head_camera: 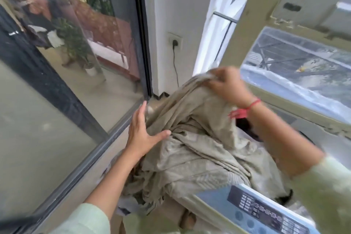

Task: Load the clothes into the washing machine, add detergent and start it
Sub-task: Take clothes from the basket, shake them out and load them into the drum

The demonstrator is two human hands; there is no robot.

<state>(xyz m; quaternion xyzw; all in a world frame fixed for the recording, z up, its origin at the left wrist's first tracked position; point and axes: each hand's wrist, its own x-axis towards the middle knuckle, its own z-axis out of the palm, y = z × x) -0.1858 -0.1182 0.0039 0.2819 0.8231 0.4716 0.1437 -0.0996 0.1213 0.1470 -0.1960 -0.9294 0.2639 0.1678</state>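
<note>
A large beige patterned cloth (191,150) lies bunched over the left edge of a top-loading washing machine (322,142), part of it hanging down the side. My right hand (226,85) grips a raised fold of the cloth above the open tub. My left hand (142,131) has its fingers spread and straight, its thumb touching the cloth's left side. The machine's lid (296,66) stands raised, with a glass window in it. The control panel (266,214) sits at the near edge. Most of the tub is hidden by the cloth and my right arm.
A sliding glass door (62,74) with a dark frame runs close along the left. A white wall pillar carries a socket (174,41) with a black cord hanging down. Some other darker cloth (129,203) hangs low beside the machine.
</note>
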